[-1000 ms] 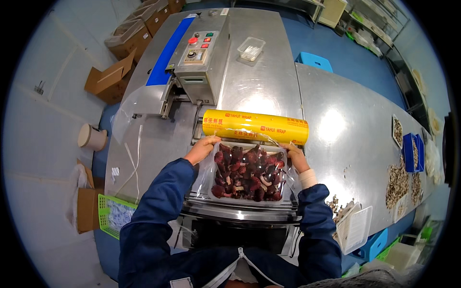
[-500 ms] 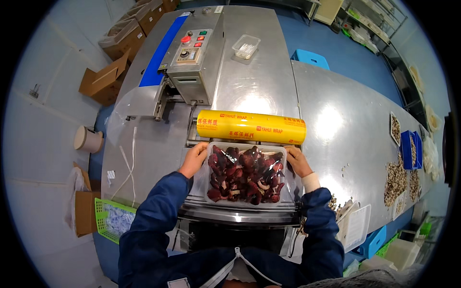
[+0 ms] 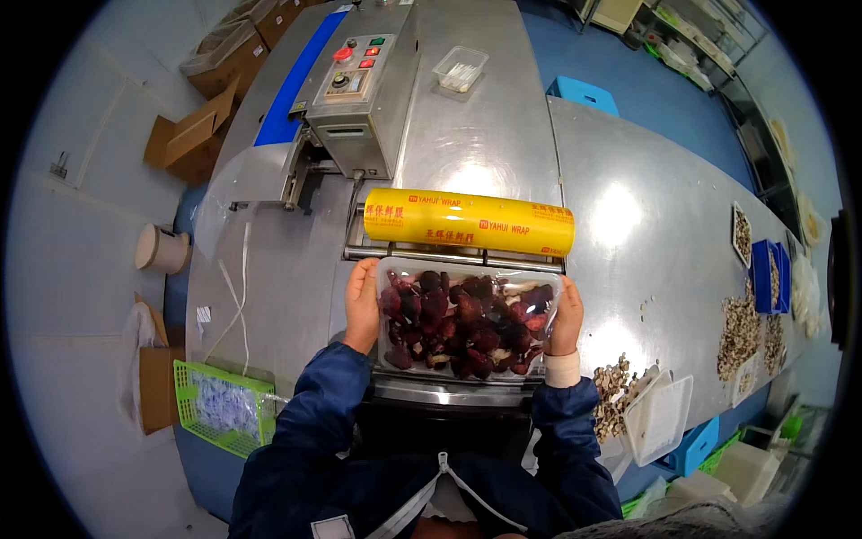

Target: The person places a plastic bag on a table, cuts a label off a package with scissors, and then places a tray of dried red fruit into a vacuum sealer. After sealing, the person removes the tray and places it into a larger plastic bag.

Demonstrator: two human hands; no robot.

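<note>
A clear plastic tray of dark red mushrooms (image 3: 462, 323) sits under stretched cling film on the wrapping stand in front of me. My left hand (image 3: 362, 304) grips its left side and my right hand (image 3: 567, 316) grips its right side. Just beyond the tray lies a yellow roll of cling film (image 3: 469, 221) on its rollers, with film running from it over the mushrooms.
A steel machine with a button panel (image 3: 355, 76) stands behind the roll. An empty clear tray (image 3: 460, 68) lies further back. Loose mushroom pieces (image 3: 741, 328), blue bins (image 3: 770, 274) and a clear tray (image 3: 662, 415) lie right. A green basket (image 3: 224, 406) sits lower left.
The tray, held at both sides, has stayed under the film near the roll; my hands shifted only slightly along its sides and the view moved a little.
</note>
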